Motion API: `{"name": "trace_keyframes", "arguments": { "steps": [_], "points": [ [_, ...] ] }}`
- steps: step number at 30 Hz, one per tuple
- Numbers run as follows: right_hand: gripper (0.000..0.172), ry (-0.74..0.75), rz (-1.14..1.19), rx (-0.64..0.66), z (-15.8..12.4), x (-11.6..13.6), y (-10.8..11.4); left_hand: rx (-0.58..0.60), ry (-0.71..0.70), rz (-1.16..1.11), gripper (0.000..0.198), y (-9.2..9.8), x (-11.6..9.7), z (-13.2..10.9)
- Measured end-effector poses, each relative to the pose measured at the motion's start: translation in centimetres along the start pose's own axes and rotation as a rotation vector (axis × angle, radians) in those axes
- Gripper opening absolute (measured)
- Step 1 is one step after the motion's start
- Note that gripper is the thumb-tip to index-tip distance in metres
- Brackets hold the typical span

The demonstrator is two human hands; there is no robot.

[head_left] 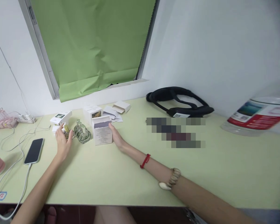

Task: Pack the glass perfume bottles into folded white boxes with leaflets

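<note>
The right hand grips a white carton by its right side, thumb near the upper corner, the other fingers mostly hidden; the carton's printed face is towards the wearer and its top looks open. The left hand curves thumb and fingers about a gold-capped bottle; whether they press on the glass or only surround it, I cannot tell. As a judgement, holding the carton well calls for light, even pressure, since thin card probably buckles under a hard pinch, while the bottle is best taken by its body rather than its cap, which might come loose. Between the two hands stands a cluster of small glass bottles, just beside the carton; a careful left wrist, clear of them, would lower the risk of knocking one over. Beyond the left hand sits a white box with a green picture, another white box stands behind the carton, and flat white pieces lie near it on the surface. Farther out, a phone with a white cable rests on the left, and a black headset and a large clear bottle are on the right.
</note>
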State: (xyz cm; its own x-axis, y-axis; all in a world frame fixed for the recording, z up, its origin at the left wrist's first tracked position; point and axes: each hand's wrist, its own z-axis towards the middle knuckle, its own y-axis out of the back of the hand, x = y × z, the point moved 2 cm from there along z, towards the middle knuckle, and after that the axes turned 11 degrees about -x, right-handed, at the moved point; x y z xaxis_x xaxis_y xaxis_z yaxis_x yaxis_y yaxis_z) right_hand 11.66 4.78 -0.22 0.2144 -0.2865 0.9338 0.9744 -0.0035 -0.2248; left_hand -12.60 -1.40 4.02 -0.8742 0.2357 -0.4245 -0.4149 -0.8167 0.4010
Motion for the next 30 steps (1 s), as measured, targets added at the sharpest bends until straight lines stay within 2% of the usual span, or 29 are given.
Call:
{"name": "trace_keyframes", "arguments": {
  "steps": [2,4,7,9,12,15,19,23,26,28,30],
  "points": [
    [0.073,-0.048,0.003,0.048,-0.5,-0.1,-0.3,0.043,0.053,-0.033,0.055,-0.4,0.9,0.0],
    [0.072,-0.084,0.02,0.087,-0.9,-0.1,-0.7,0.077,0.048,-0.032,0.058,-0.6,1.7,0.1],
    [0.071,-0.061,0.048,0.121,-1.1,0.1,-1.1,0.102,0.046,-0.03,0.057,-0.6,2.6,0.5],
    [0.068,-0.015,0.018,0.109,-0.9,0.3,-1.4,0.136,0.063,-0.039,0.051,-0.5,3.0,0.7],
    [0.059,0.055,-0.05,0.114,-0.7,0.7,-1.7,0.192,0.017,-0.044,0.036,-0.2,2.7,0.9],
    [0.053,0.096,-0.074,0.143,-0.7,1.0,-1.9,0.176,-0.017,-0.017,0.032,0.5,2.1,0.9],
    [0.052,0.127,-0.104,0.155,-0.6,1.4,-1.8,0.075,-0.006,0.013,0.032,1.8,1.3,0.8],
    [0.05,0.141,-0.162,0.169,-0.6,2.0,-1.6,-0.176,0.042,-0.044,0.035,3.3,-0.4,0.4],
    [0.054,0.155,-0.22,0.217,-0.9,2.5,-1.6,-0.334,0.036,-0.143,0.038,4.1,-3.0,0.1],
    [0.056,0.177,-0.249,0.235,-1.0,2.6,-1.6,-0.337,-0.072,-0.204,0.038,4.4,-5.3,0.1],
    [0.058,0.188,-0.28,0.243,-1.0,2.6,-1.7,-0.287,-0.259,-0.211,0.035,4.3,-7.6,0.3]
  ]
}}
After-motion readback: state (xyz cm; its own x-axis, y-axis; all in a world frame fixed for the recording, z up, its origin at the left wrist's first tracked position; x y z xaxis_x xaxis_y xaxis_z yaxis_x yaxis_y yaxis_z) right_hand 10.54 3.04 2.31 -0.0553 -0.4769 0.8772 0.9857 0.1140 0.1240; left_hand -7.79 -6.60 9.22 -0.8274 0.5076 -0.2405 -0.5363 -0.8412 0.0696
